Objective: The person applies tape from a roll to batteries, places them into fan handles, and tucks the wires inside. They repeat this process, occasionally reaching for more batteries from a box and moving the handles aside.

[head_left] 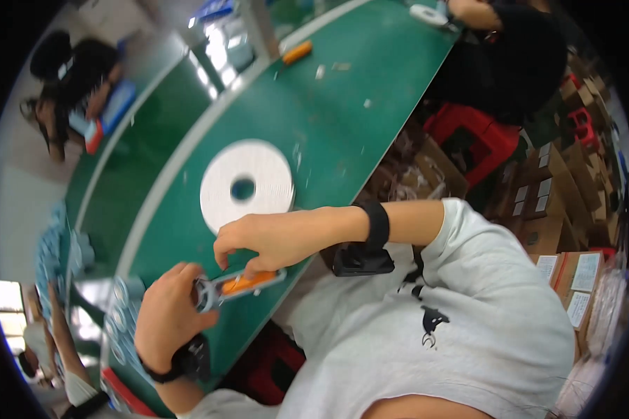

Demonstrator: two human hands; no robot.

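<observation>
On the near edge of the green table, my left hand (168, 314) is curled with thumb and fingers around the rounded end of a small light grey-blue plastic part (206, 295). A long orange piece (247, 282) lies along the part's other end, framed by grey edges; its exact kind is not clear. My right hand (276, 241) reaches across from the right, fingers bent, its tips at the orange piece. Just beyond that hand a large white roll (247, 178) with a round centre hole lies flat.
Light blue plastic parts (122, 321) are heaped at the left. An orange-handled tool (297, 52) and small scraps lie farther up the table. A raised pale rail (162, 178) runs along it. Co-workers sit at far left and right. Red stool (472, 136) and cardboard boxes (541, 202) stand at right.
</observation>
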